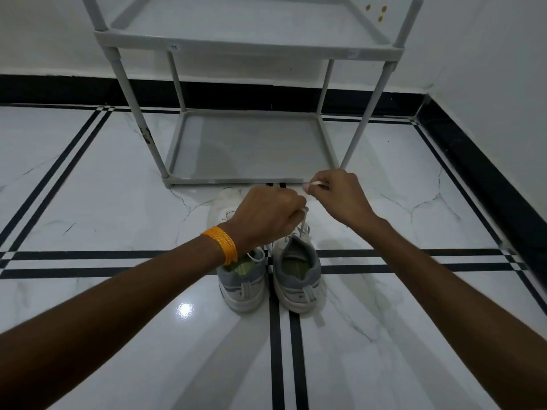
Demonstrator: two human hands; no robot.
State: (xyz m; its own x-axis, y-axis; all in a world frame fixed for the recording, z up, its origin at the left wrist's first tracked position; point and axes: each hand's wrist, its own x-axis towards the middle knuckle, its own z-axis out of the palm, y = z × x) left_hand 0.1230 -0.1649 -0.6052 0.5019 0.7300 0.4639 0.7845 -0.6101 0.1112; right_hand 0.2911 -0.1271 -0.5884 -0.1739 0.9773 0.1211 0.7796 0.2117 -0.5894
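Note:
Two white and grey sneakers stand side by side on the floor, heels toward me: the left shoe and the right shoe. My left hand, with an orange thread band on its wrist, hovers over the shoes with fingers curled round a white lace that rises from the right shoe. My right hand is a little farther and to the right, pinching the lace's other end between thumb and fingers. The toe of the left shoe is partly hidden behind my left hand.
A grey two-tier shoe rack stands just beyond the shoes against the white wall; both its shelves are bare. The floor is glossy white marble with black stripes. A black skirting runs along the walls, meeting in a corner at right.

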